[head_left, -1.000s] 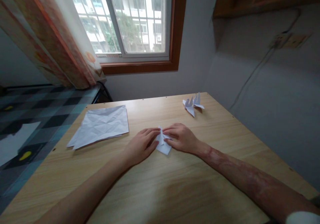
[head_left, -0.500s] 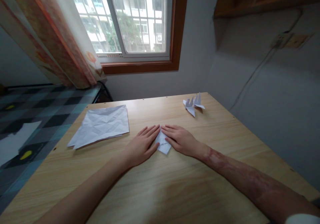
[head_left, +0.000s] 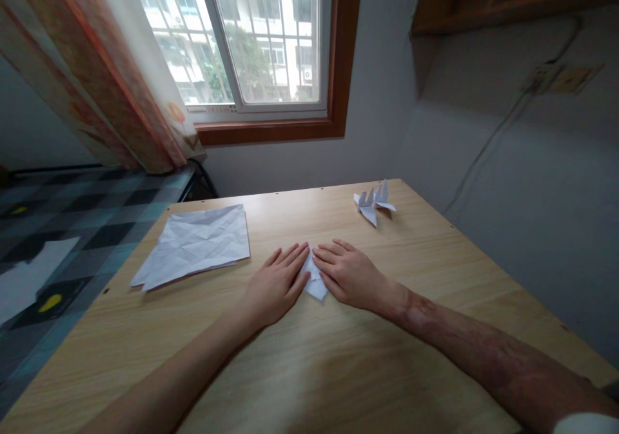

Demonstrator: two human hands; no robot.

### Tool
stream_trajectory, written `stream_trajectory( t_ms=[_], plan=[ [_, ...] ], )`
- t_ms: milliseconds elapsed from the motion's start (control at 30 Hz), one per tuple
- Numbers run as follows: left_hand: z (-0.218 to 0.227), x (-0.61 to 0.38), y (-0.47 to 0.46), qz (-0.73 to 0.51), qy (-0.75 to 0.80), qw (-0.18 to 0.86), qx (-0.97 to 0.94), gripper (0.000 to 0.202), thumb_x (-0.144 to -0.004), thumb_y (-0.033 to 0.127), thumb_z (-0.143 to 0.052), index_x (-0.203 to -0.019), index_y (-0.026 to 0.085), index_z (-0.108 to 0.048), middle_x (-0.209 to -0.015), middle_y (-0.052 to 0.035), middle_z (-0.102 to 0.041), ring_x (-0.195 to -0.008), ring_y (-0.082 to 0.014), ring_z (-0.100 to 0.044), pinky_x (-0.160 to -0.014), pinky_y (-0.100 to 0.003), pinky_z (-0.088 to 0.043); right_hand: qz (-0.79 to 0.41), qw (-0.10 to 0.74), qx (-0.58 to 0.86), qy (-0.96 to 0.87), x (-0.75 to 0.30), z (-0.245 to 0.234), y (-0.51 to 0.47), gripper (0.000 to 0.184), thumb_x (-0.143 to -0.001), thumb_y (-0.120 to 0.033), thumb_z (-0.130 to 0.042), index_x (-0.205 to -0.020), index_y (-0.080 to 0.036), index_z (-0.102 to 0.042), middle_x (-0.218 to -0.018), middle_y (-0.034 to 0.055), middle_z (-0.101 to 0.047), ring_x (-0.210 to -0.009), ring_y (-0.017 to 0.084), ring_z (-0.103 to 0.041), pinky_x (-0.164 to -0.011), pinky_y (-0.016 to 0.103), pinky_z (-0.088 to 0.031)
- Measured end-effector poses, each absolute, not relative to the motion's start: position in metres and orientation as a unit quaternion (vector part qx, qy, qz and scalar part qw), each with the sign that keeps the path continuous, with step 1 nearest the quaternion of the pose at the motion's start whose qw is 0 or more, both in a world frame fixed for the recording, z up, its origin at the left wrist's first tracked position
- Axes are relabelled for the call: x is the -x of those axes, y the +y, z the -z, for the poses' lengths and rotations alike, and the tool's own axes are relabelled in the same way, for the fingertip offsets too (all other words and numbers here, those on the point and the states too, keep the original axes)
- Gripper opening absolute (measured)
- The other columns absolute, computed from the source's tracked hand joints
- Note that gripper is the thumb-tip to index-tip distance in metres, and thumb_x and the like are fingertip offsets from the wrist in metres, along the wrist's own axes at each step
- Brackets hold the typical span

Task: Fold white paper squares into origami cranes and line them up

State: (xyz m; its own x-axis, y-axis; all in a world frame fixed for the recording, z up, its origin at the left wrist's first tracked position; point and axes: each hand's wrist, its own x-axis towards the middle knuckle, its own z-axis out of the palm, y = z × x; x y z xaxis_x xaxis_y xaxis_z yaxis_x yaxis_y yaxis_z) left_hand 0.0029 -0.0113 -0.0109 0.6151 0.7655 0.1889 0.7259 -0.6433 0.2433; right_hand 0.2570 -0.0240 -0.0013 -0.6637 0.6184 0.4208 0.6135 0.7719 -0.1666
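Note:
A small folded piece of white paper (head_left: pixel 315 286) lies on the wooden table (head_left: pixel 309 369), its lower tip pointing toward me. From the left, my left hand (head_left: pixel 283 282) rests flat with fingers stretched, their tips on the paper's left edge. Opposite it, my right hand (head_left: pixel 351 273) lies palm down, fingers extended over the paper's right edge. Both hands cover the sides of the paper, so only its middle and lower part show. Neither hand is closed around it.
Creased white sheets (head_left: pixel 203 240) lie stacked at the table's left. Folded paper cranes (head_left: pixel 370 205) stand near the back right corner. A bed with a checked cover (head_left: pixel 111 231) adjoins on the left; a window (head_left: pixel 271 40) is behind, and a wall shelf (head_left: pixel 522 8) hangs upper right.
My right hand's fingers have shifted slightly along the paper's right side, and its index finger has lifted or spread a little. My left hand stays almost in place.

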Motion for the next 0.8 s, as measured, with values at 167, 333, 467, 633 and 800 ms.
stream_trajectory(
  t_ms=[167, 333, 467, 633, 800],
  plan=[
    [0.010, -0.006, -0.011, -0.136, 0.447, 0.067, -0.882, 0.060, -0.117, 0.050, -0.044, -0.170, 0.024, -0.047, -0.177, -0.0127, -0.045, -0.166, -0.0314, -0.043, -0.136, -0.061, -0.032, -0.022, 0.265, 0.291, -0.919, -0.254, -0.001, -0.026, 0.020, -0.103, -0.020, -0.065, -0.112, -0.021, -0.083, -0.131, 0.0108, -0.083, -0.118, 0.030, -0.076, -0.118, 0.053, -0.052],
    [0.008, 0.002, -0.006, -0.126, 0.408, 0.075, -0.901, 0.069, -0.114, 0.059, -0.049, -0.172, 0.024, -0.044, -0.178, -0.0145, -0.043, -0.167, -0.0332, -0.040, -0.137, -0.061, -0.029, -0.067, 0.291, 0.312, -0.902, -0.258, -0.001, -0.024, 0.021, -0.104, -0.020, -0.065, -0.101, -0.026, -0.085, -0.126, 0.0064, -0.085, -0.112, 0.029, -0.079, -0.110, 0.048, -0.057],
    [0.000, 0.006, -0.008, -0.153, 0.387, 0.086, -0.905, 0.063, -0.111, 0.056, -0.057, -0.166, 0.024, -0.052, -0.175, -0.0163, -0.050, -0.163, -0.0359, -0.046, -0.135, -0.063, -0.033, -0.090, 0.276, 0.282, -0.915, -0.266, -0.005, -0.023, 0.029, -0.099, -0.037, -0.076, -0.125, -0.024, -0.081, -0.135, 0.0105, -0.082, -0.123, 0.033, -0.076, -0.113, 0.050, -0.056],
    [-0.011, 0.005, -0.012, -0.233, 0.327, 0.129, -0.907, 0.020, -0.108, 0.036, -0.064, -0.121, 0.026, -0.076, -0.135, -0.0118, -0.076, -0.123, -0.0285, -0.072, -0.108, -0.047, -0.058, -0.085, 0.263, 0.246, -0.929, -0.273, -0.007, -0.018, 0.054, -0.092, -0.054, -0.084, -0.136, -0.023, -0.076, -0.137, 0.0139, -0.080, -0.126, 0.036, -0.075, -0.115, 0.055, -0.054],
    [-0.016, 0.004, -0.012, -0.233, 0.302, 0.139, -0.914, 0.014, -0.107, 0.030, -0.063, -0.107, 0.025, -0.076, -0.118, -0.0084, -0.080, -0.108, -0.0261, -0.075, -0.099, -0.044, -0.058, -0.052, 0.267, 0.217, -0.938, -0.271, -0.001, -0.017, 0.042, -0.098, -0.052, -0.077, -0.129, -0.023, -0.077, -0.130, 0.0130, -0.082, -0.122, 0.034, -0.076, -0.121, 0.057, -0.050]
  ],
)
